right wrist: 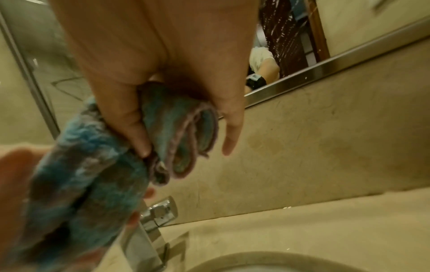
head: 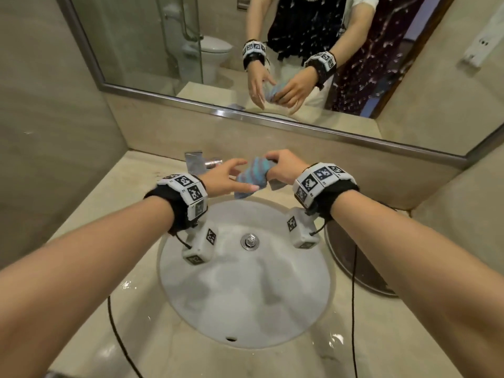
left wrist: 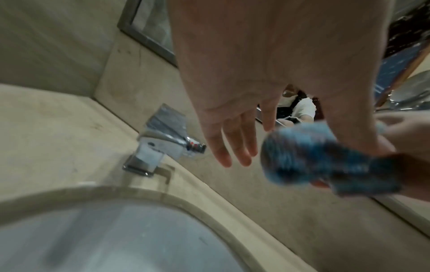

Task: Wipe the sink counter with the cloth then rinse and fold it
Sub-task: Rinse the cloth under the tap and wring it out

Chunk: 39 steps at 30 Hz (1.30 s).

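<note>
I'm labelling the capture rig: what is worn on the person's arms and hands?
Both forearms are bare, with no sleeves showing. The left hand and right hand wear no gloves. Each wrist carries a black strap under a white band of square black-and-white markers, with a white marker-tagged camera block hanging below it. Thin black cables trail from both.

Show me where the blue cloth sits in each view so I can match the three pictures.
Head: cloth at upper centre, above the basin's far rim, gripped by the right hand.
Left wrist: cloth at right of centre, blurred, past the open left hand.
Right wrist: cloth running from centre down to lower left.
Shared landmark: the chrome faucet.
</note>
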Tool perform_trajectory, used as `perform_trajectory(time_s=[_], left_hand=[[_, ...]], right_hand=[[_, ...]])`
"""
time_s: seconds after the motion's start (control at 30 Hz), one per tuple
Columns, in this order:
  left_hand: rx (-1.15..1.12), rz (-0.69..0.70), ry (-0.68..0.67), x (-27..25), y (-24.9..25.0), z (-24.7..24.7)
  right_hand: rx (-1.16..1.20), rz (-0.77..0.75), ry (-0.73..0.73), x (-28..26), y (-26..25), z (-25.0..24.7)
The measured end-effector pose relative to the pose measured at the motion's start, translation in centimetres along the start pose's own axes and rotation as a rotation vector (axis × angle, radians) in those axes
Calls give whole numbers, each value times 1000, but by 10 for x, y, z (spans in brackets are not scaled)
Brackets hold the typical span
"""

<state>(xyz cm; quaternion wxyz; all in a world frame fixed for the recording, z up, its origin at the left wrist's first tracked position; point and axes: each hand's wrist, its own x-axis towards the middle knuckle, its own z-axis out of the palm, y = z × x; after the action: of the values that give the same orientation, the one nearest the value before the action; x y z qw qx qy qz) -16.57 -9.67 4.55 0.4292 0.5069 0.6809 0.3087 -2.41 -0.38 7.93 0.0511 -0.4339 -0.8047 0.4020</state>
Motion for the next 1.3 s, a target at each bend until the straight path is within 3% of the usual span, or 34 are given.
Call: perform_trajectory(time_s=[0.17,0.27,0.33,0.4,0.53,0.7,0.83,0.9,0.97,1.07,1.13,1.23,1.3], left_hand=[[-292,-8,-84,8,7,25],[-261,-31,-59,14,6,25],[-184,-31,-57,18,3,21],[-150,-35,-55,19,2,19],[-189,-95,-91,21,-3,20],[-406,-136,-196,18,-6,25],[-432,-203,-127,22,-5,26],[-410,-240,-90,22,-6,24],[-407,-264,-95,23,-7,22],[-439,-263,-160,23,-3,19],[-427,-231,-222,21,3,20],[-322,-210,-284,21,9,21],[-187,-240,-236,24,10,21]], right_hand=[[96,-27,53,0,-4,-2],[-345,51,196,2,3,-6],[-457,58,135,-1,3,-8],[-365,89,77,-1,5,-9],[153,173,-43,0,6,-11],[593,152,-198,-4,9,-13],[725,146,-192,-1,15,-6],[406,47,-34,-2,15,-6],[-153,-212,145,-4,16,-7],[-777,-552,18,-9,23,2],[-906,-606,-43,-7,27,10],[-798,-497,-25,-3,18,15],[-838,-434,-26,0,14,17]])
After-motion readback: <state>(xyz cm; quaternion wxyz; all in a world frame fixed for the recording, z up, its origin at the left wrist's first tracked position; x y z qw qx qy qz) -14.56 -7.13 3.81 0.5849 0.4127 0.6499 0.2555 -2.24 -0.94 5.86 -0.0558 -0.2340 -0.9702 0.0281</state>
